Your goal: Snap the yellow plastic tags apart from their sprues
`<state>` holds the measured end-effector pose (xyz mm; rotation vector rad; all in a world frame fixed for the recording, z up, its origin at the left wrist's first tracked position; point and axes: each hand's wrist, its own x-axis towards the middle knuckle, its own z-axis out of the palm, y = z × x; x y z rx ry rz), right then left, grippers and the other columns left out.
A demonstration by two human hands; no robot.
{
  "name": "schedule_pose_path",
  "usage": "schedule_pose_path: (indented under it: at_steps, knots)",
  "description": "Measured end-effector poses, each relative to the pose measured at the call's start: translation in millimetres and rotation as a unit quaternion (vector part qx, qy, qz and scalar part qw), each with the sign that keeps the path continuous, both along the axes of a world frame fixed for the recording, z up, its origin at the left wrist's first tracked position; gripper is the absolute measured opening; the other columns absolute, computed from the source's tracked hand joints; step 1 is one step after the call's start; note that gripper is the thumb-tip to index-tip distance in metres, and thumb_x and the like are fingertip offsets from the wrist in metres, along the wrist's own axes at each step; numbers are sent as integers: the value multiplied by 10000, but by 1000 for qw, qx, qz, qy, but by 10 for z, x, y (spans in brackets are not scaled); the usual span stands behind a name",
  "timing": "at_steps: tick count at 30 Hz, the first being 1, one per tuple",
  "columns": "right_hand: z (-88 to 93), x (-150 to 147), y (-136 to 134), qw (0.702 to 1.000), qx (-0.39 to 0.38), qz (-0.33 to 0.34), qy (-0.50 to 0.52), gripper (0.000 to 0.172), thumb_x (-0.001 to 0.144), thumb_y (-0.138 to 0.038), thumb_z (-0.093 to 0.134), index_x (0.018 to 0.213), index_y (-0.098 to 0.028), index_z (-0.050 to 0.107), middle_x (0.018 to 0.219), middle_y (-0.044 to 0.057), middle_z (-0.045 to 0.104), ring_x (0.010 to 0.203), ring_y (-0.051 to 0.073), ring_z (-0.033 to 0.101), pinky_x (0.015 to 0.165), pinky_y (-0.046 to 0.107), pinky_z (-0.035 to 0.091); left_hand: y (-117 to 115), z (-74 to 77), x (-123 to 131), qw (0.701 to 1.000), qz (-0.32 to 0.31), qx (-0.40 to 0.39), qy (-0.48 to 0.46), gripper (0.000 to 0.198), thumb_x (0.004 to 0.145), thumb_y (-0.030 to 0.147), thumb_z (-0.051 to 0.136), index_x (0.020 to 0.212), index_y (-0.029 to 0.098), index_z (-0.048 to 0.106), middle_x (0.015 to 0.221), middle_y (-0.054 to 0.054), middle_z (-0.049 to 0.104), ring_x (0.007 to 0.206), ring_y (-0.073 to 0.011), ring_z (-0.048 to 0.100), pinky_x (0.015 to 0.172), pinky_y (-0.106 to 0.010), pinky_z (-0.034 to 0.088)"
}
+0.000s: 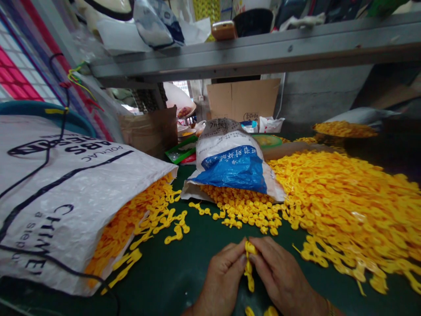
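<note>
Just above the dark green table (154,281), both my hands pinch small yellow plastic parts (250,267) between thumbs and fingertips. My left hand (223,276) is closed on the parts from the left, and my right hand (279,272) grips them from the other side. The fingertips partly hide where the pieces meet. A few more yellow pieces (269,311) lie below my hands at the bottom edge. Ahead, small round yellow parts (243,206) spill from a white and blue sack (230,153).
A big heap of yellow link-shaped parts (355,197) covers the right side. At left, a large white sack (82,184) with a black cable (62,263) across it spills flat yellow pieces (161,219). A grey metal shelf (250,52) crosses above; a cardboard box (243,101) stands behind.
</note>
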<state>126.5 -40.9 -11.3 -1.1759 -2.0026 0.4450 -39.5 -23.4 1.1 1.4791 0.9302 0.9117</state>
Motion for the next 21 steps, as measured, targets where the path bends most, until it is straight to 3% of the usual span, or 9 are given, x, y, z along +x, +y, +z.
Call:
schedule_pose_path:
  at_steps: [9, 12, 14, 16, 18, 21]
  knots:
    - [89, -76, -30, 998, -46, -6, 40, 197, 946, -191, 411, 1073, -237, 554, 949, 56, 638, 874, 198, 613, 775, 316, 496, 24, 29, -43, 994, -37, -74, -67, 244, 846, 288, 590, 1041, 232, 725, 792, -7, 616, 750, -145, 528, 691, -237, 411]
    - [174, -12, -60, 997, -73, 23, 6, 203, 927, -197, 447, 1075, -248, 576, 965, 49, 661, 879, 193, 628, 767, 296, 512, 50, 17, -103, 982, -74, -137, -105, 250, 818, 276, 618, 1031, 195, 722, 821, -30, 671, 724, -142, 567, 708, -253, 431]
    - [242, 135, -60, 995, -76, 34, -47, 249, 920, -221, 473, 1146, -264, 569, 1027, 49, 667, 927, 198, 627, 795, 301, 514, 43, 41, -155, 982, -57, -150, -94, 254, 795, 266, 639, 1027, 191, 709, 824, -36, 688, 703, -141, 581, 684, -253, 437]
    - [271, 371, -42, 992, -35, -23, -121, 274, 918, -279, 490, 1178, -251, 572, 1090, 75, 658, 995, 235, 604, 849, 362, 494, 8, 100, -206, 994, -16, -101, -32, 235, 781, 255, 648, 1004, 204, 701, 823, -30, 677, 710, -145, 586, 669, -248, 438]
    - [228, 649, -23, 971, 2, -106, -216, 238, 892, -332, 527, 1067, -220, 644, 995, 97, 670, 934, 282, 599, 825, 442, 476, -53, 180, -250, 998, -1, -4, 68, 191, 780, 233, 645, 961, 213, 703, 811, -24, 650, 734, -153, 588, 677, -247, 435]
    - [52, 1002, -40, 933, 20, -159, -323, 204, 830, -341, 605, 922, -184, 695, 892, 113, 656, 848, 308, 588, 774, 480, 460, -161, 255, -297, 970, -63, 130, 197, 176, 806, 190, 606, 952, 211, 702, 821, -38, 647, 783, -170, 600, 696, -246, 432]
